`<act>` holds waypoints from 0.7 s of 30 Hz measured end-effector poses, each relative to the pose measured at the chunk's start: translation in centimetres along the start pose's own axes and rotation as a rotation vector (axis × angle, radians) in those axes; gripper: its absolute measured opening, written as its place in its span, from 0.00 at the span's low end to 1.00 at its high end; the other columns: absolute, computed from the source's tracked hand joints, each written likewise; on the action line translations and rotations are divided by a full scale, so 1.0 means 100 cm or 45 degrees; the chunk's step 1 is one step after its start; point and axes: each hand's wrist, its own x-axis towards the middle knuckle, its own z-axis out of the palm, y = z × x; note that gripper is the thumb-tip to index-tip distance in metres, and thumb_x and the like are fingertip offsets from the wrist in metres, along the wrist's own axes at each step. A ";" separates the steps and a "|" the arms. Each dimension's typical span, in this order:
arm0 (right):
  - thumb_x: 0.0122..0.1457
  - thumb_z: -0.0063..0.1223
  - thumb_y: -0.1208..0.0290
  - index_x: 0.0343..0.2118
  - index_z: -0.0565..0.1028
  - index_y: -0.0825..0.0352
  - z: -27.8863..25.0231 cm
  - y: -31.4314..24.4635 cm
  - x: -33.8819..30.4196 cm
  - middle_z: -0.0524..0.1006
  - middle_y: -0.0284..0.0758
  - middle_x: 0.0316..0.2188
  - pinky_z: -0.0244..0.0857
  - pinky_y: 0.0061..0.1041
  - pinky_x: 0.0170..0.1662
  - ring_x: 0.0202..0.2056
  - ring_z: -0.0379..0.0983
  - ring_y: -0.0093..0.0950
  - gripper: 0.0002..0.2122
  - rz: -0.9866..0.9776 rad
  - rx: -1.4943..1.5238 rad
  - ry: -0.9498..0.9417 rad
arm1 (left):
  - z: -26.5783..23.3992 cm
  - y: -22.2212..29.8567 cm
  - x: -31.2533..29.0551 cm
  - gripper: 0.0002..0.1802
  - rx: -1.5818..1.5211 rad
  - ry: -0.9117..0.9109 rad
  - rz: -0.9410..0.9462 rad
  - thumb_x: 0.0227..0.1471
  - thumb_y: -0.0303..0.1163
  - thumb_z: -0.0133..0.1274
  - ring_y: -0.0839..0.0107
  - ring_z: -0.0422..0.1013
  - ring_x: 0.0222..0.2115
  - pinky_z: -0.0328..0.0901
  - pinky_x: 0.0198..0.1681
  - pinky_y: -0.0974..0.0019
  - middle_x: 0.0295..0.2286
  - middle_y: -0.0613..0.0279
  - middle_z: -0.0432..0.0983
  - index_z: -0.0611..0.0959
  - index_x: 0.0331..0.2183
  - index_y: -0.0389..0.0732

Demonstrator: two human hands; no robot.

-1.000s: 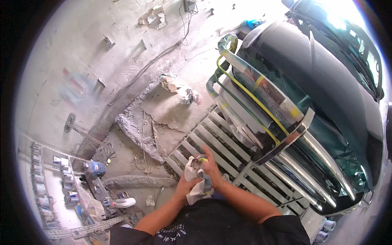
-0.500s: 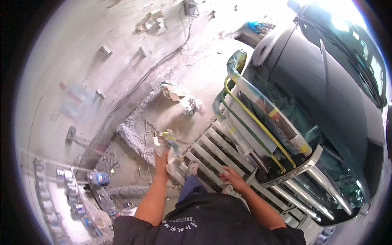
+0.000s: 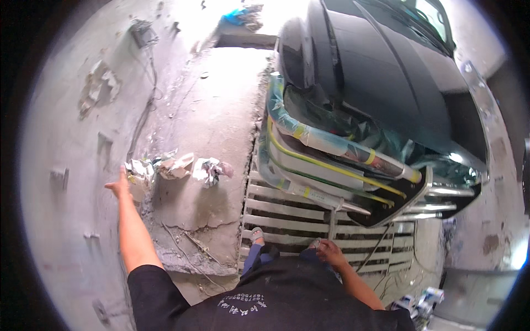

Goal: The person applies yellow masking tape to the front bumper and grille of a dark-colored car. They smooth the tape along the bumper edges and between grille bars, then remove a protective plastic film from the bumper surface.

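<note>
My left hand (image 3: 120,188) is stretched out to the left with its fingers apart. Just right of it is a crumpled wad of masking paper (image 3: 140,173); whether the fingertips touch it I cannot tell. Two more wads, a paper one (image 3: 173,165) and a silvery one (image 3: 207,170), lie in a row beside it on the concrete floor. My right hand (image 3: 330,253) hangs loosely in front of my right leg, fingers a little bent and nothing visible in it. Ahead on the right, the dark car (image 3: 381,83) has a front bar (image 3: 326,143) wrapped in film, paper and yellow tape.
A slatted metal floor grate (image 3: 276,205) lies under my feet and the car's front. Polished metal tubes (image 3: 450,191) jut out at the right. A cable (image 3: 144,113) runs along the left wall. Blue plastic (image 3: 236,18) lies at the far end; assorted items (image 3: 425,303) stand low right.
My left arm has swung out to the left, and the crumpled paper it held is now beside the other wads, out of its grip. The view has turned. My right hand still hangs low.
</note>
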 end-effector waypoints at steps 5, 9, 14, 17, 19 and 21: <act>0.57 0.51 0.59 0.54 0.60 0.68 0.017 0.037 -0.007 0.72 0.36 0.39 0.67 0.28 0.37 0.37 0.71 0.26 0.26 -0.012 0.048 0.216 | 0.055 0.060 0.014 0.40 -0.217 -0.124 0.571 0.49 0.55 0.50 0.53 0.62 0.52 0.57 0.54 0.57 0.50 0.44 0.65 0.68 0.51 0.29; 0.56 0.52 0.57 0.55 0.62 0.69 0.035 0.007 -0.050 0.73 0.36 0.40 0.66 0.26 0.38 0.36 0.71 0.25 0.27 0.045 0.181 0.360 | 0.120 0.049 -0.103 0.16 -0.555 -0.806 0.546 0.57 0.36 0.45 0.74 0.67 0.30 0.63 0.34 0.71 0.32 0.63 0.73 0.74 0.41 0.33; 0.56 0.52 0.58 0.54 0.62 0.71 0.024 0.060 -0.047 0.74 0.36 0.37 0.65 0.26 0.37 0.35 0.71 0.26 0.28 -0.078 0.359 0.435 | 0.093 0.095 -0.375 0.08 -0.460 -1.457 1.108 0.54 0.29 0.49 0.74 0.69 0.26 0.64 0.31 0.70 0.26 0.60 0.75 0.79 0.31 0.34; 0.55 0.52 0.59 0.54 0.62 0.72 0.016 0.063 -0.056 0.75 0.36 0.35 0.65 0.26 0.37 0.35 0.71 0.26 0.28 -0.102 0.387 0.467 | 0.064 0.129 -0.492 0.09 -0.435 -1.603 1.938 0.47 0.28 0.53 0.57 0.72 0.29 0.66 0.34 0.61 0.27 0.53 0.75 0.80 0.34 0.38; 0.55 0.53 0.60 0.54 0.61 0.72 0.005 0.088 -0.052 0.75 0.37 0.35 0.65 0.26 0.37 0.35 0.71 0.26 0.28 -0.134 0.405 0.472 | 0.044 0.157 -0.577 0.09 -0.634 -1.672 2.125 0.45 0.28 0.54 0.54 0.70 0.31 0.66 0.34 0.58 0.29 0.55 0.74 0.80 0.32 0.39; 0.56 0.52 0.62 0.54 0.61 0.72 -0.004 0.098 -0.054 0.75 0.38 0.35 0.66 0.26 0.37 0.35 0.71 0.26 0.27 -0.158 0.535 0.476 | 0.035 0.178 -0.647 0.09 -0.827 -1.597 2.392 0.44 0.29 0.55 0.57 0.70 0.32 0.65 0.35 0.58 0.30 0.57 0.73 0.80 0.32 0.40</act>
